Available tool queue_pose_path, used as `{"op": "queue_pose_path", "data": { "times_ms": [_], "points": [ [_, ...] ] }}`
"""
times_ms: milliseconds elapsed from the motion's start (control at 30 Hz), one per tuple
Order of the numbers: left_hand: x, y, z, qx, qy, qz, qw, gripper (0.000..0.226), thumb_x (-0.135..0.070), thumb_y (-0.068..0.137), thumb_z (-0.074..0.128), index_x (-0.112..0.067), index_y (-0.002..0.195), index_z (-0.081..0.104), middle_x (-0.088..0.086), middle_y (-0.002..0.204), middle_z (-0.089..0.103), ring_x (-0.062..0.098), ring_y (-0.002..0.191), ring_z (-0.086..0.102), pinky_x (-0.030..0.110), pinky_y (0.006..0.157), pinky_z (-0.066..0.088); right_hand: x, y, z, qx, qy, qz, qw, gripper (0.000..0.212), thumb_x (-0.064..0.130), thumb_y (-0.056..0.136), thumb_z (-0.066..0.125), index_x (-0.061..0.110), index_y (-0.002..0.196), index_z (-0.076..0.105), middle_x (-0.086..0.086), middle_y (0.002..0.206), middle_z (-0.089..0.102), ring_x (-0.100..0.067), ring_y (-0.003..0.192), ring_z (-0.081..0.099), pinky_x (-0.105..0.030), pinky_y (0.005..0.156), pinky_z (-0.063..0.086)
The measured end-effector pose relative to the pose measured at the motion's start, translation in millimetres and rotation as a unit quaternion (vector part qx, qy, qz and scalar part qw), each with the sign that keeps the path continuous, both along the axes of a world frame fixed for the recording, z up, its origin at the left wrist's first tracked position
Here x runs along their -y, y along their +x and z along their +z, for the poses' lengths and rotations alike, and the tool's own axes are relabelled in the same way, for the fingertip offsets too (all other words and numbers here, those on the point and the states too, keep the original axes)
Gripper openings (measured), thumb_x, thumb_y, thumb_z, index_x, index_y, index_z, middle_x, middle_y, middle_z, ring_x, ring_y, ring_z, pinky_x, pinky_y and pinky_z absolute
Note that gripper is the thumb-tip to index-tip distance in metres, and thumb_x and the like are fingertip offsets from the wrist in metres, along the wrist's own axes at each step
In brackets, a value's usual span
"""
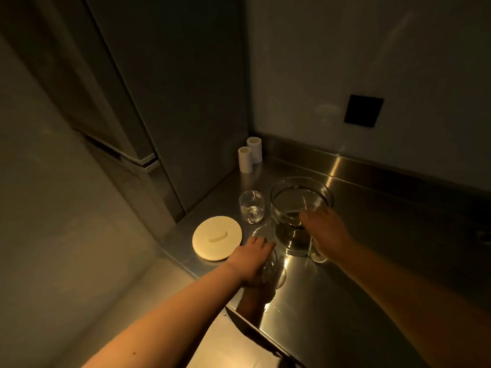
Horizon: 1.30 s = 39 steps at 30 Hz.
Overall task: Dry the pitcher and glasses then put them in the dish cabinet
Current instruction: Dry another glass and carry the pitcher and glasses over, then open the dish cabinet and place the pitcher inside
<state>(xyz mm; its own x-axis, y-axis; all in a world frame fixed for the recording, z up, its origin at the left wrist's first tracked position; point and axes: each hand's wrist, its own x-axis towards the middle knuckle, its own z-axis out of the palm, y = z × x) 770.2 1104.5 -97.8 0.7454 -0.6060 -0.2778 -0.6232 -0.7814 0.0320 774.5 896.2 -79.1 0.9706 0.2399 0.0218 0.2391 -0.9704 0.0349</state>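
the pitcher (301, 208) stands upright on the steel counter (372, 261), right of centre, with its handle (317, 251) on the near side. the right hand (328, 232) is at that handle and rim, fingers bent toward the glass, but i cannot tell whether it has truly closed on it. the left hand (252, 261) lies over a glass (269, 266) just near and left of the pitcher, fingers curled down round it, so it seems to hold it. a second glass (251, 207) stands free, just left of the pitcher and farther back. a pale round lid (217, 239) lies flat at the left edge of the counter, and two white rolls (249, 155) stand in the far corner. the pitcher looks thick walled and likely heavy for its size, stiff, breakable, and slippery if wet; the handle is the safe hold, with a palm under the base when lifting. the glasses are small and light but thin, best held round the body and not pinched at the rim. steel is hard, so set things down gently. no brand, label or writing can be read anywhere; the light is dim.
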Motion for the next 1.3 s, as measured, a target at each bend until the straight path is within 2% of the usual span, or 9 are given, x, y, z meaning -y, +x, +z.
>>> {"op": "queue_pose_path", "data": {
  "times_ms": [233,400,500,600,667,767,967,1100,1300],
  "points": [
    [-7.0,18.8,-8.0,-0.006,-0.012,-0.073,0.997,0.09,-0.039,0.08,0.069,-0.014,0.149,0.018,0.012,0.142,0.031,0.029,0.128,0.032,0.037,0.093,0.044,-15.0,-2.9,-2.0,0.004,0.011,-0.06,0.998,0.06,0.014,0.074,0.071,0.017,0.127,0.042,-0.004,0.13,0.05,-0.021,0.123,0.042,-0.033,0.106,0.026],
    [-6.8,16.5,-12.2,0.002,0.003,-0.085,0.996,0.092,-0.043,0.081,0.066,-0.014,0.15,0.014,0.012,0.145,0.028,0.029,0.129,0.03,0.038,0.094,0.044,-20.3,-5.7,-1.3,0.006,0.034,-0.086,0.996,0.054,0.011,0.075,0.07,0.015,0.123,0.045,-0.006,0.126,0.051,-0.022,0.119,0.044,-0.032,0.104,0.028],
    [-6.8,14.1,-12.3,-0.002,0.005,-0.073,0.997,0.094,-0.045,0.082,0.065,-0.014,0.151,0.01,0.013,0.148,0.024,0.03,0.132,0.027,0.04,0.097,0.044,-23.1,-7.5,-1.1,0.006,0.033,-0.092,0.995,0.062,0.012,0.072,0.072,0.015,0.126,0.043,-0.006,0.127,0.05,-0.022,0.119,0.044,-0.032,0.104,0.028],
    [-11.8,13.4,-13.2,-0.036,-0.014,-0.047,0.998,0.107,-0.055,0.077,0.067,-0.017,0.152,0.001,0.01,0.156,0.013,0.03,0.141,0.017,0.044,0.107,0.036,-26.6,-10.3,1.8,-0.006,0.076,-0.111,0.991,0.059,0.013,0.074,0.071,0.017,0.126,0.043,-0.004,0.129,0.049,-0.021,0.123,0.041,-0.032,0.106,0.026],
    [-19.1,12.9,-10.0,-0.041,-0.052,-0.023,0.998,0.113,-0.065,0.074,0.064,-0.021,0.152,-0.004,0.005,0.159,0.004,0.027,0.145,0.009,0.045,0.113,0.029,-33.7,-10.4,9.0,0.009,0.112,-0.106,0.988,0.049,0.012,0.077,0.067,0.019,0.121,0.047,-0.001,0.123,0.052,-0.02,0.121,0.042,-0.031,0.105,0.027],
    [-40.1,9.9,-0.4,-0.018,-0.09,-0.012,0.996,0.107,-0.071,0.078,0.053,-0.021,0.152,-0.006,0.002,0.16,-0.002,0.021,0.147,0.001,0.046,0.117,0.017,-59.5,-7.3,23.2,0.072,0.178,-0.061,0.98,0.037,0.009,0.08,0.062,0.019,0.115,0.053,0.0,0.113,0.055,-0.018,0.111,0.048,-0.03,0.099,0.035],
    [-139.4,46.2,24.8,0.097,-0.139,0.05,0.984,0.08,-0.06,0.09,0.042,-0.019,0.152,0.01,0.002,0.158,0.018,0.019,0.145,0.013,0.036,0.116,0.017,-157.4,36.5,43.7,0.117,0.195,0.026,0.973,0.032,0.014,0.086,0.054,0.016,0.118,0.054,-0.001,0.113,0.056,-0.019,0.106,0.052,-0.034,0.088,0.045],
    [-234.1,98.2,36.4,0.159,-0.129,0.113,0.972,0.075,-0.054,0.093,0.04,-0.017,0.152,0.012,0.002,0.157,0.019,0.019,0.145,0.013,0.033,0.117,0.016,-240.9,83.7,47.8,0.132,0.192,0.096,0.968,0.031,0.02,0.088,0.053,0.017,0.118,0.054,0.0,0.113,0.056,-0.019,0.105,0.053,-0.033,0.086,0.043],
    [-378.7,191.9,48.1,0.185,-0.09,0.128,0.97,0.075,-0.045,0.093,0.046,-0.016,0.152,0.011,0.005,0.158,0.015,0.021,0.146,0.011,0.035,0.116,0.016,-393.9,161.3,37.2,0.152,0.201,0.181,0.951,0.029,0.022,0.084,0.054,0.015,0.112,0.054,-0.002,0.109,0.058,-0.021,0.1,0.054,-0.034,0.083,0.047]
  ]
}}
